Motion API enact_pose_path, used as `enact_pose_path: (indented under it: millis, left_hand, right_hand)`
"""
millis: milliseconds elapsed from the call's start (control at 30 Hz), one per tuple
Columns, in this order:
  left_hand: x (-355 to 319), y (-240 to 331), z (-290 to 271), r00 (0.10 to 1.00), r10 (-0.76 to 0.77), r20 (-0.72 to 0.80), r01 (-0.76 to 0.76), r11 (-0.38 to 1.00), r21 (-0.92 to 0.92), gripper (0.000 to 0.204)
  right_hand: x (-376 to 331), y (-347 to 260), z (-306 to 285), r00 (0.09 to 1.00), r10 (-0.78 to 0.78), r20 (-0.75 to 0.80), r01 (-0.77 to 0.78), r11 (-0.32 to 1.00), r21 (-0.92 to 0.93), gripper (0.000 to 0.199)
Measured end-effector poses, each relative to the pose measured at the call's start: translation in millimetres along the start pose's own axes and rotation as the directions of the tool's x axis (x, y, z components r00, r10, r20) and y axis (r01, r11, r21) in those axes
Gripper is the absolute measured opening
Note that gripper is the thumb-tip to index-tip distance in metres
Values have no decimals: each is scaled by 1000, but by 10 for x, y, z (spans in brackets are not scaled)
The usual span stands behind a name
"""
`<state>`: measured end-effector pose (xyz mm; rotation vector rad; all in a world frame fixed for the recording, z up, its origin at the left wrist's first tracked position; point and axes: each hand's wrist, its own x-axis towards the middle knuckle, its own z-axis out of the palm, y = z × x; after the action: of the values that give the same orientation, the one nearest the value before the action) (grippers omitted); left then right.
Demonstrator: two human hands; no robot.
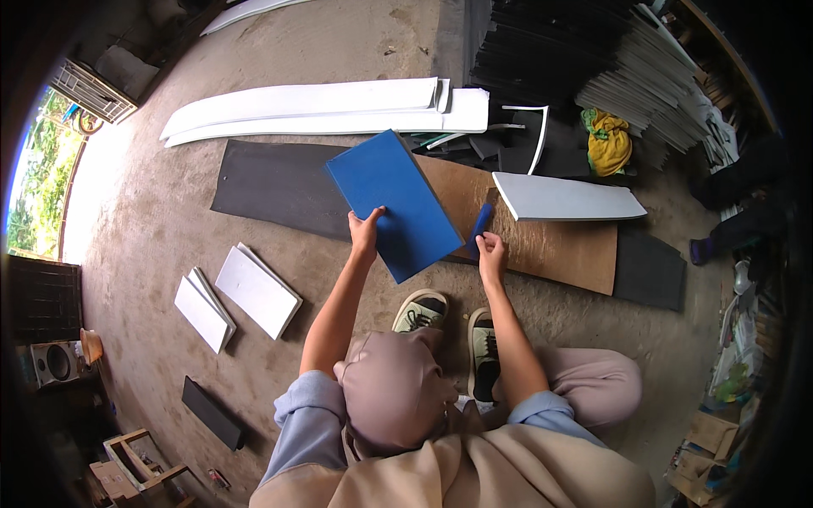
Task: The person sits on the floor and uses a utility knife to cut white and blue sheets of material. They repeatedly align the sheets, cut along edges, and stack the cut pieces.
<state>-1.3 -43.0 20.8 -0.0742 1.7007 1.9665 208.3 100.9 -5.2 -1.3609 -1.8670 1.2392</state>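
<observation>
"What are the fingers doing on your feed?"

"I have the left hand (365, 234) clasping a blue panel (396, 178) by its left edge, thumb laid over the top face. The right hand (493, 257) has its fingers curled round the near end of a blue-handled tool (482, 222), just beside the panel's right edge."

"And where is the panel, exactly?"

"In front of the wearer, turned at a slant, one corner pointing back toward the shoes (421, 311). It overlaps the brown board (550, 252) in my view; I can't tell whether they touch."

"What lies under the board?"

"A long dark sheet (284, 179), showing past both ends. A white sheet (569, 200) overlaps the board's right part."

"Further out?"

"Beyond it I see long white strips (305, 113), with a yellow-and-green cloth bundle (609, 144) to their right and stacked dark sheets (542, 55) behind. On the floor at the left I have two sets of white panels (257, 292) near each other, and a dark slab (211, 411) nearer the wearer. A speaker (56, 362) stands at the far left."
</observation>
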Motion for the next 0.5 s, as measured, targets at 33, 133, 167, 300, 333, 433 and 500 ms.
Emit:
enact_pose_path:
  millis: [33,133,167,300,333,433,500]
  left_hand:
    - [88,-73,-18,999,-34,0,34,998,48,51]
    - [313,-208,20,995,-64,-71,76,979,191,53]
    - [368,-266,-4,992,-76,-98,98,966,241,54]
    - [464,-328,-39,989,-53,-134,96,936,338,57]
    - [466,-337,-56,989,-19,-149,77,918,390,59]
    - [463,-302,12,985,83,-152,23,807,591,68]
    - [416,-230,54,965,203,-163,-11,656,755,75]
  right_hand:
    - [93,107,14,996,-90,-26,78,953,-294,37]
    - [342,172,154,967,-245,-74,172,835,-522,49]
    - [389,162,220,974,-220,-57,159,839,-520,51]
    - [499,-22,367,984,-179,4,153,828,-540,52]
    - [501,-63,365,988,-151,10,133,838,-529,50]
    - [594,24,288,992,-85,91,118,874,-472,34]
    - [579,-159,297,956,188,225,-203,978,48,26]
